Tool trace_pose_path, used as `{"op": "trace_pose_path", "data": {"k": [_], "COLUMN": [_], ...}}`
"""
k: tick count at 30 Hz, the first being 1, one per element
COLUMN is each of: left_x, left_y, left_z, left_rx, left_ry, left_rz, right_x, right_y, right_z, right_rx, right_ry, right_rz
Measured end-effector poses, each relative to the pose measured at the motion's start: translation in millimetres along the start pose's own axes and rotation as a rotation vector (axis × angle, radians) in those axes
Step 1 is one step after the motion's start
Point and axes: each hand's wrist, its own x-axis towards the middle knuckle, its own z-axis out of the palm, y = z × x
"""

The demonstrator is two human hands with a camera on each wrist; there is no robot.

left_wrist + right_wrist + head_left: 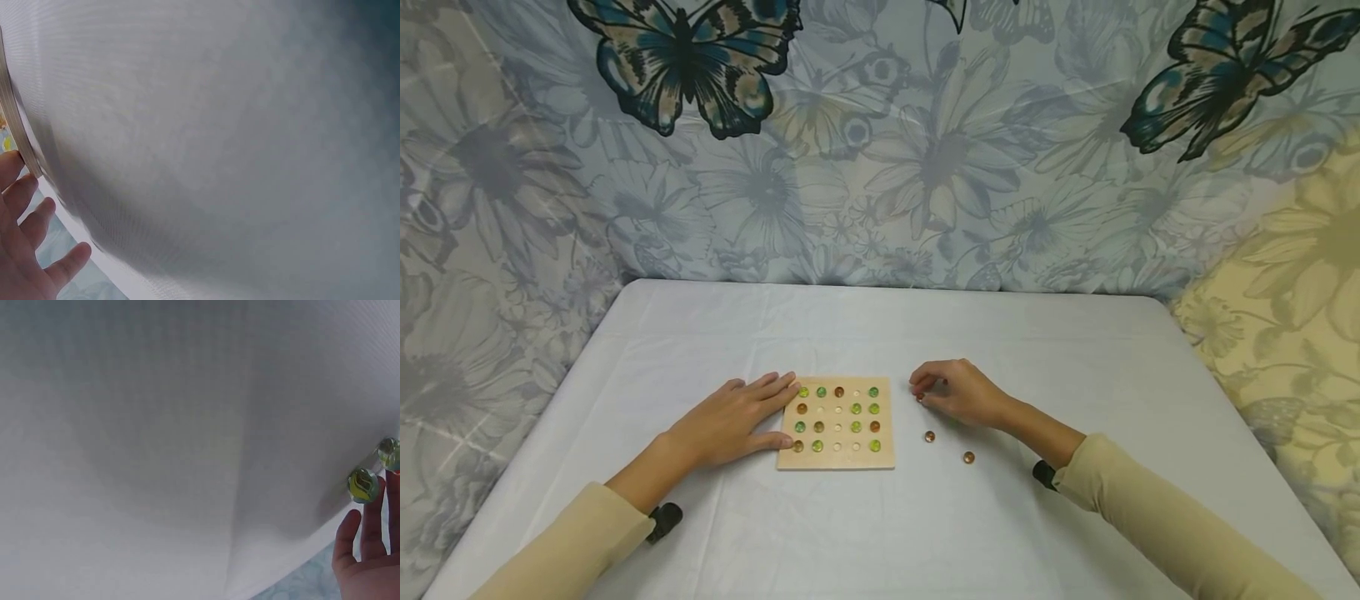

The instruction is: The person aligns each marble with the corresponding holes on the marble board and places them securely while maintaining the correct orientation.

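A square wooden board (828, 461) with rows of round hollows lies on the table; many hollows hold green, yellow-green and amber marbles. My left hand (735, 419) rests with spread, straight fingers on the board's left edge, thumb near the lower left corner. In the left wrist view its fingers (39, 222) reach toward the board's edge. To the right of the board, my right hand (966, 395) has curled fingers and pinches a small reddish-brown marble (920, 397), mostly covered by the fingertips. Closer to me lie two loose amber marbles, one (929, 437) nearer the board, another (968, 457) farther right.
A white cloth covers the table (737, 542). Patterned fabric with flowers and butterflies (925, 167) hangs behind and beside it. In the right wrist view, a glass marble with a yellow swirl (362, 485) shows close to the right fingers.
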Motion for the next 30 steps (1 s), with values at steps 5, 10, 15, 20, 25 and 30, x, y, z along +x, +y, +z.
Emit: {"op": "trace_pose_path", "data": {"k": [5, 10, 15, 20, 25, 30], "left_x": [0.1, 0.3, 0.4, 0.4, 0.7, 1.6], "left_y": [-0.1, -0.7, -1.3, -1.2, -1.6, -1.6], "left_z": [-0.1, 1.0, 1.0, -0.3, -0.2, 0.6], "left_rx": [-0.002, -0.002, 0.003, 0.004, 0.001, -0.003], "left_ry": [-0.003, -0.005, -0.005, -0.015, -0.019, -0.026], "left_rz": [-0.001, -0.001, -0.001, -0.004, -0.008, -0.013], "right_x": [6.2, 15.3, 26.9, 38.3, 48.1, 55.0], "right_y": [-3, -11, -20, -28, -33, -36], "right_z": [-3, -4, -1, 5, 11, 16], "right_rx": [-0.013, -0.006, 0.025, 0.049, 0.059, 0.069], "right_ry": [0.007, 0.008, 0.005, -0.01, -0.028, -0.034], "right_rz": [-0.011, -0.009, -0.015, -0.034, -0.041, -0.066]}}
